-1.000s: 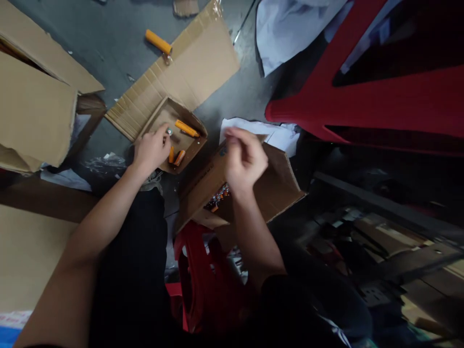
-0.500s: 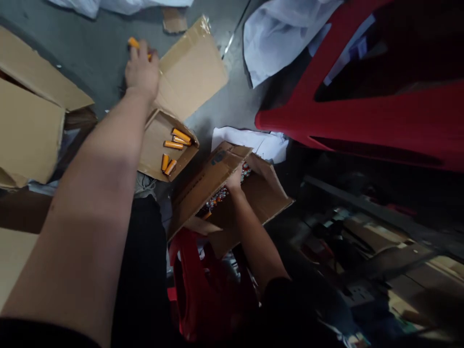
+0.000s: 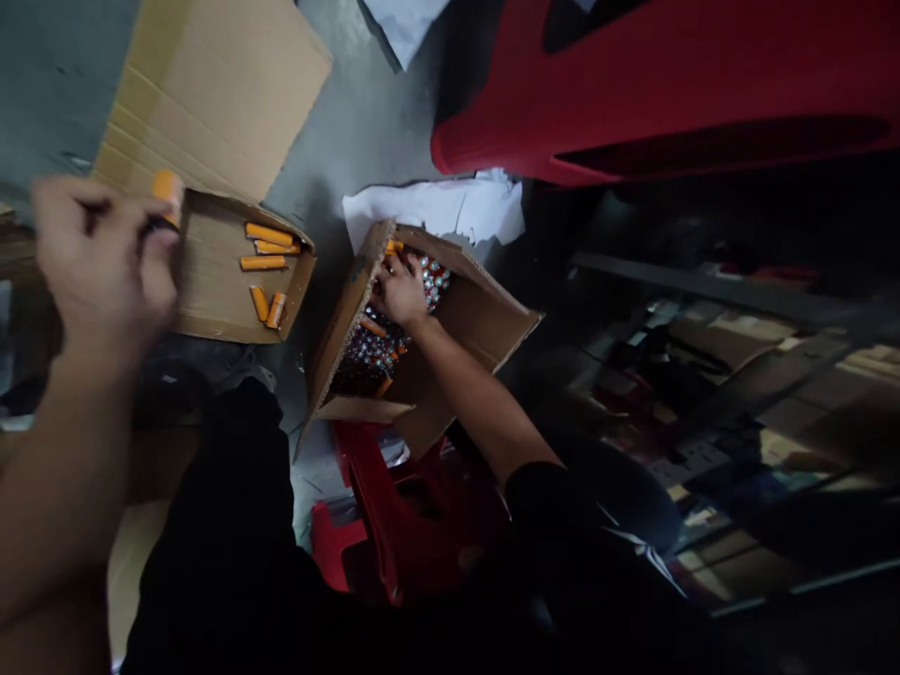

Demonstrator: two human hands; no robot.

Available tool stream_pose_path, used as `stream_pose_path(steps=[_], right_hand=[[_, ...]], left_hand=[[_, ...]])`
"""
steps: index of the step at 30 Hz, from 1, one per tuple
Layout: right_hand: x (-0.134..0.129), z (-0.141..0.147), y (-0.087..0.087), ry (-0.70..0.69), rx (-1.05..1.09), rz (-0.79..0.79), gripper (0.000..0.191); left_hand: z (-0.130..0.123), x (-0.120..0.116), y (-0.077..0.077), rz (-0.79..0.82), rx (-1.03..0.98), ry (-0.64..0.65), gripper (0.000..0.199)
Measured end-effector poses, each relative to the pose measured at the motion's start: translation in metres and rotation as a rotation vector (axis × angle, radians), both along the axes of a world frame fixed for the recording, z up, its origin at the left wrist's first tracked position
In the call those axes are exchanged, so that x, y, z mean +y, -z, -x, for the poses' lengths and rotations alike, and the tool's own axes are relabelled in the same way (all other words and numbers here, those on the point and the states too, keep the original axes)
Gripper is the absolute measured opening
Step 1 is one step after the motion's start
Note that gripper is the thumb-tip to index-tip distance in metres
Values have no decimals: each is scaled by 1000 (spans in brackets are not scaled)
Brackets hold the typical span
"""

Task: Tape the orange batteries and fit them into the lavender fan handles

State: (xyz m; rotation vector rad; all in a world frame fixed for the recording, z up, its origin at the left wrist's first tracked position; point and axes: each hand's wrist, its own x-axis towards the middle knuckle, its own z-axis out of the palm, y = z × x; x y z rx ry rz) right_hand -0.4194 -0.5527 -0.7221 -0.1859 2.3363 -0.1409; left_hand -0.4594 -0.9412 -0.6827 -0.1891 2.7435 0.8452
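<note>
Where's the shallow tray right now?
Head view, left of centre: the tray sits between the left hand and the deep box, beside the flat cardboard.

Shallow box [image 3: 217, 281]: left half bare, way in from above. Orange cylinders [image 3: 262, 263] crowd its right side. Left hand [image 3: 105, 262], gripping one orange cylinder [image 3: 167, 192], at its left edge. Narrow strip of floor [image 3: 327, 281] runs between this box and the deep box [image 3: 478, 319]. Deep box open-mouthed; right hand [image 3: 404, 295] inside, forearm [image 3: 485, 403] slanting across the opening. Large red stool [image 3: 667, 84] bars upper right; smaller red stool [image 3: 414, 525] close below deep box.
</note>
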Motion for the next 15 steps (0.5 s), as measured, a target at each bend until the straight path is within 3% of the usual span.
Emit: stream_pose_path(steps=[1,3,7,9,12,15], right_hand=[[4,4,3,12,6,8,47],[10,11,9,54,29,-3,46],[6,17,17,38,62,-14,47],[-2,20,19,-5,42,-17,44],[-8,25,16,-45,-25,-59,36],[-1,24,6,-58,-38,-36,33]], left_hand=[[-14,12,-4,-24,-45,83,50],[-34,32,6,-44,-173,253,53],[-51,51,54,-70,-351,556,53],[-54,53,68,-68,-355,671,52],[-54,57,70,-53,-335,690,49],[-51,67,57,-94,-252,636,43]])
